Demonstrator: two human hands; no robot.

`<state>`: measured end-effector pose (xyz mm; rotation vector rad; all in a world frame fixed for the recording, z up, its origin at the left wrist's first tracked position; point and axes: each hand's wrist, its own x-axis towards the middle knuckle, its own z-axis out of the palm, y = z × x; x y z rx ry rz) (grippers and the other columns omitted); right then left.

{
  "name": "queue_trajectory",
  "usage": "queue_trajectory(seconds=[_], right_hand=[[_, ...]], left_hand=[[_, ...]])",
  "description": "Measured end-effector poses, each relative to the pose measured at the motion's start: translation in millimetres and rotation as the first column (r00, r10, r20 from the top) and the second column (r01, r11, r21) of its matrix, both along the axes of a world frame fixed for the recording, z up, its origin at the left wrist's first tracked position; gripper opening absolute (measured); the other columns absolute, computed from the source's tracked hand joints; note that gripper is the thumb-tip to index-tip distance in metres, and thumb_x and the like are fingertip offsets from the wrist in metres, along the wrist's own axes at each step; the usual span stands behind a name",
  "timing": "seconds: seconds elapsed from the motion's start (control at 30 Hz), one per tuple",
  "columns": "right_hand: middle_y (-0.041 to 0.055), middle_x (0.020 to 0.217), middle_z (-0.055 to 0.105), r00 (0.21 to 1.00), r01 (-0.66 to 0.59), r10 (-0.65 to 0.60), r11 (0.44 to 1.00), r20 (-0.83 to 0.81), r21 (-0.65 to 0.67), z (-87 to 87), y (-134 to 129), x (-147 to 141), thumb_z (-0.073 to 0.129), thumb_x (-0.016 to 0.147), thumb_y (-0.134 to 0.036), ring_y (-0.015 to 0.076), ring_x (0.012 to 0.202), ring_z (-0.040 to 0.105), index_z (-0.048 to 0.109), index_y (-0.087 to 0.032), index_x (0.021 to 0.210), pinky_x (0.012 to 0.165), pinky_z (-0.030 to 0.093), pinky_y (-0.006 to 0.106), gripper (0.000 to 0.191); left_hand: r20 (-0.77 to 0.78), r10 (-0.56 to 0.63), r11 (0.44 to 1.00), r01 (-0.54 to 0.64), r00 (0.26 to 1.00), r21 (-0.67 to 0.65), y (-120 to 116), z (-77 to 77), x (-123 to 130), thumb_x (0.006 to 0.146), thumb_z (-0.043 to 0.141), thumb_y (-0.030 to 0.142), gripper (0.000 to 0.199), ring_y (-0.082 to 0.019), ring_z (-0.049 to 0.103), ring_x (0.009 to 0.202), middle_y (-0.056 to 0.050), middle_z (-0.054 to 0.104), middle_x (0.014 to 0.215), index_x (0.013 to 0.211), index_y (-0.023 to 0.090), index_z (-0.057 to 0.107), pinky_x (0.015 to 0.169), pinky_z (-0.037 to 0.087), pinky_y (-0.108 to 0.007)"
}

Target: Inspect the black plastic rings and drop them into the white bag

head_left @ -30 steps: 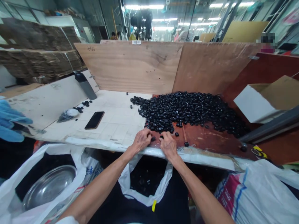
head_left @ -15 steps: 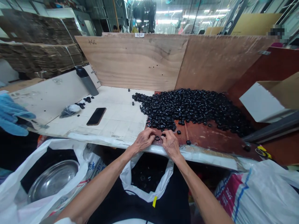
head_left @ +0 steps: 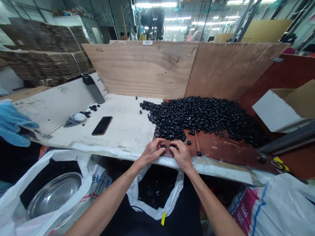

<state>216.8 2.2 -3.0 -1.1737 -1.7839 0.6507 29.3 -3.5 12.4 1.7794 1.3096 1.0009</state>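
My left hand [head_left: 153, 151] is at the table's front edge, its thumb and fingers closed on a small black part [head_left: 163, 146]. Just to the right, my right hand [head_left: 181, 153] pinches another black part [head_left: 171, 145]. Behind both hands spreads a large pile of small black parts [head_left: 201, 114] on the reddish-brown board [head_left: 221, 146]. Two loose parts lie right of my right hand, one of them [head_left: 199, 153] near the edge. Below the hands, an open white bag [head_left: 167, 208] holds more black parts.
A phone [head_left: 102, 126], a grey bottle [head_left: 94, 91] and a small plastic bag [head_left: 73, 120] are on the table's left side. Wooden panels [head_left: 147, 68] stand behind. A metal bowl [head_left: 55, 193] sits in a bag at lower left; a white box [head_left: 275, 109] is at right.
The ring-like part that lay between my hands no longer shows there; my left hand is now closed on a black part. The whole view has shifted slightly downward in the frame.
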Motion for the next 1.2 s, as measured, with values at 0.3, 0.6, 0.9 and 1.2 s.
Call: queue_trajectory(seconds=[0.3, 0.6, 0.9, 1.2], right_hand=[[0.0057, 0.095, 0.069, 0.958, -0.112, 0.079, 0.988, -0.276, -0.108, -4.2, 0, 0, 0.061, 0.085, -0.027, 0.0181, 0.080, 0.067, 0.061, -0.020, 0.113, 0.070, 0.057, 0.028, 0.028], [0.0078, 0.103, 0.069, 0.981, -0.100, 0.105, 0.994, -0.162, 0.036, 6.0, -9, -4, 0.060, 0.088, -0.022, 0.0197, 0.094, 0.066, 0.071, -0.020, 0.106, 0.084, 0.055, 0.033, 0.021], [0.0035, 0.086, 0.071, 0.997, 0.023, -0.020, 0.999, -0.068, 0.039, 3.1, -15, -14, 0.059, 0.091, -0.029, 0.0172, 0.074, 0.066, 0.067, -0.020, 0.096, 0.071, 0.053, 0.027, 0.013], [0.0073, 0.092, 0.070, 0.999, 0.019, -0.013, 0.993, -0.053, 0.120, 7.7, -23, -20, 0.051, 0.095, -0.027, 0.0196, 0.085, 0.066, 0.067, -0.019, 0.100, 0.077, 0.052, 0.031, 0.019]], left_hand=[[0.423, -0.056, 0.980, 0.130, 0.904, -0.148, -8, 3.8, 1, 0.083, 0.066, 0.029, 0.026, -0.018, 0.066, 0.082, -0.004, 0.070, 0.092, 0.104, 0.013, 0.064, 0.080, 0.054, -0.030], [0.449, -0.063, 0.983, 0.134, 0.891, -0.129, -8, 2.2, -2, 0.083, 0.069, 0.031, 0.026, -0.019, 0.067, 0.089, -0.007, 0.071, 0.101, 0.104, 0.015, 0.067, 0.085, 0.055, -0.032], [0.390, -0.099, 0.992, 0.123, 0.916, -0.037, -10, 6.3, -2, 0.082, 0.070, 0.030, 0.025, -0.020, 0.066, 0.093, -0.008, 0.071, 0.100, 0.102, 0.014, 0.069, 0.087, 0.054, -0.033], [0.360, -0.106, 0.994, 0.106, 0.927, 0.019, -10, 0.4, -3, 0.083, 0.068, 0.028, 0.022, -0.021, 0.066, 0.092, -0.008, 0.070, 0.099, 0.101, 0.015, 0.069, 0.086, 0.055, -0.033]])
